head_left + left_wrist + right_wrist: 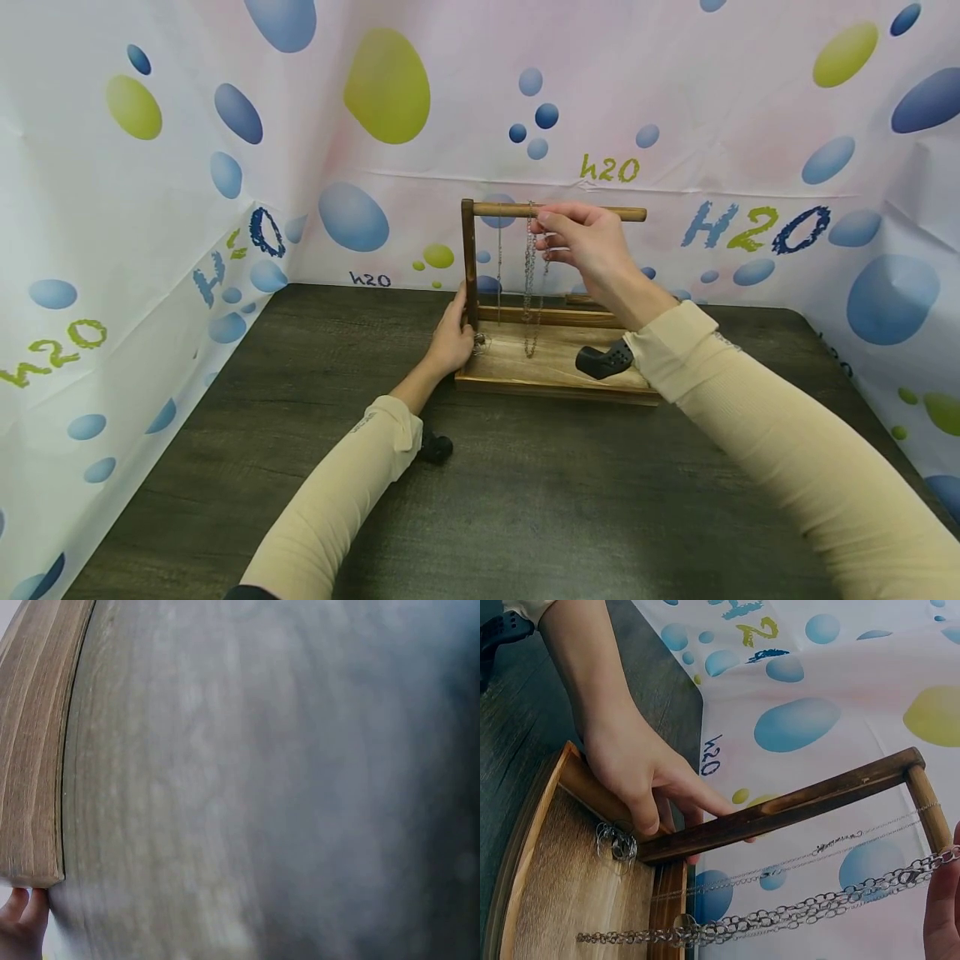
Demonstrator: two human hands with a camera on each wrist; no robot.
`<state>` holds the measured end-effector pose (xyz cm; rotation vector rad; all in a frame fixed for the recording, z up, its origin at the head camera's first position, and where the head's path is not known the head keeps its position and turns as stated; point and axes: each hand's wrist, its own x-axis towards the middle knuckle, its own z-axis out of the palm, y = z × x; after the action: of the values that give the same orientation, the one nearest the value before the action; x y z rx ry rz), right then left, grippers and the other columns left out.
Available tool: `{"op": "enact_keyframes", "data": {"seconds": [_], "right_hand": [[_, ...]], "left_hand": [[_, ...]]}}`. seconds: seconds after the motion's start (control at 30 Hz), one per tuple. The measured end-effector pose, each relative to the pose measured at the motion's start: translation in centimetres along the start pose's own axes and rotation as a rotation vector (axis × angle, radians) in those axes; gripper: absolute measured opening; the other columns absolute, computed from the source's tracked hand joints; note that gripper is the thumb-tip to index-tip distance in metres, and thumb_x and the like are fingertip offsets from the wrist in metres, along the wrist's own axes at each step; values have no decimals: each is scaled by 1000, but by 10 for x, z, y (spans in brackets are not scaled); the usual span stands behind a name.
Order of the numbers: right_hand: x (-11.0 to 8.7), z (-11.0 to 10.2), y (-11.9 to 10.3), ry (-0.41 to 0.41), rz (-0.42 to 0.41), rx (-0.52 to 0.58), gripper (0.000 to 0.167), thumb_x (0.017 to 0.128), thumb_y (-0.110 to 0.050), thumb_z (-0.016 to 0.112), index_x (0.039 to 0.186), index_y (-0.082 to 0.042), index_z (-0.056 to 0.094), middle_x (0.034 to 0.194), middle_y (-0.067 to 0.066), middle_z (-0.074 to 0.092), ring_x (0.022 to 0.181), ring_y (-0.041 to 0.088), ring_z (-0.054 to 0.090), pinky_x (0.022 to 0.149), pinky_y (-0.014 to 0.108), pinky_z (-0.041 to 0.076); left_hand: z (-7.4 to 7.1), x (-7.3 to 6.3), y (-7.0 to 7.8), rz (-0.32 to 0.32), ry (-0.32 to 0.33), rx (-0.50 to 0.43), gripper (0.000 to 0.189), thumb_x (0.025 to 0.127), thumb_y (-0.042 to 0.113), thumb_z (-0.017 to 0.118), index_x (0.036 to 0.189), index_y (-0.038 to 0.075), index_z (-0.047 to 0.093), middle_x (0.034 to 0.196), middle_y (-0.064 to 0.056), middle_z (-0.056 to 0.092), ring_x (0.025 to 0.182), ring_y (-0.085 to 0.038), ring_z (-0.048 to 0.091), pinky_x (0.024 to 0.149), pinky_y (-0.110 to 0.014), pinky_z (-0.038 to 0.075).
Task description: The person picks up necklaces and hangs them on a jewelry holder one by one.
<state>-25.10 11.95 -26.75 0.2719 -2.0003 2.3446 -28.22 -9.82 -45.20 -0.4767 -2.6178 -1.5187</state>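
A wooden jewelry stand [469, 258] has a tray base, an upright post and a top bar [626, 214]. My left hand [450, 337] grips the post's foot, thumb in front and fingers behind in the right wrist view. Up at the bar, my right hand [588, 242] pinches a silver chain necklace [543, 287]; its fingers [941, 907] show at that view's edge. Thicker chains [780, 919] hang close beside it, and a thinner chain [499, 258] hangs nearer the post. Small silver jewelry [616, 844] lies bunched in the tray corner.
The stand is on a dark wooden table [525, 492], near its back edge. Behind it hangs a white backdrop [465, 158] with colored dots. Black wrist-worn devices show at the left [437, 448] and right [603, 361] cuffs.
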Motion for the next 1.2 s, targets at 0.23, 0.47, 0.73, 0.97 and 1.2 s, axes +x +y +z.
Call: {"op": "enact_keyframes", "data": {"seconds": [0.23, 0.47, 0.73, 0.97, 1.2], "right_hand": [[0, -7, 2, 9, -3, -1, 22, 97, -13, 67, 111, 4, 70, 91, 9, 72, 74, 20, 68, 66, 29, 55], [1, -12, 3, 16, -12, -24, 24, 97, -14, 67, 113, 4, 70, 92, 8, 72, 77, 23, 69, 66, 29, 56], [2, -17, 4, 27, -15, -13, 24, 98, -12, 66, 113, 6, 69, 91, 8, 72, 73, 19, 68, 65, 28, 56], [2, -21, 4, 33, -22, -10, 22, 98, -11, 65, 112, 6, 69, 90, 8, 72, 72, 17, 68, 65, 28, 56], [2, -24, 5, 41, -22, -25, 22, 98, -12, 65, 111, 6, 69, 90, 7, 72, 73, 18, 68, 66, 29, 56]], "left_hand": [[0, 0, 0, -11, -7, 1, 85, 98, -10, 37, 163, 33, 2, 155, -18, 32, 141, -35, 36, 105, -51, 39], [0, 0, 0, -5, -3, 1, 85, 99, -10, 37, 163, 34, 3, 154, -18, 33, 140, -34, 38, 102, -49, 41], [0, 0, 1, 6, -6, -4, 86, 98, -11, 37, 163, 34, 3, 150, -19, 36, 136, -34, 42, 97, -48, 42], [0, 0, 0, 1, -6, -6, 86, 98, -11, 37, 163, 34, 3, 151, -18, 35, 139, -35, 39, 104, -50, 40], [0, 0, 0, -10, -7, 2, 86, 99, -10, 37, 163, 36, 2, 154, -16, 33, 140, -33, 37, 105, -49, 40]]}}
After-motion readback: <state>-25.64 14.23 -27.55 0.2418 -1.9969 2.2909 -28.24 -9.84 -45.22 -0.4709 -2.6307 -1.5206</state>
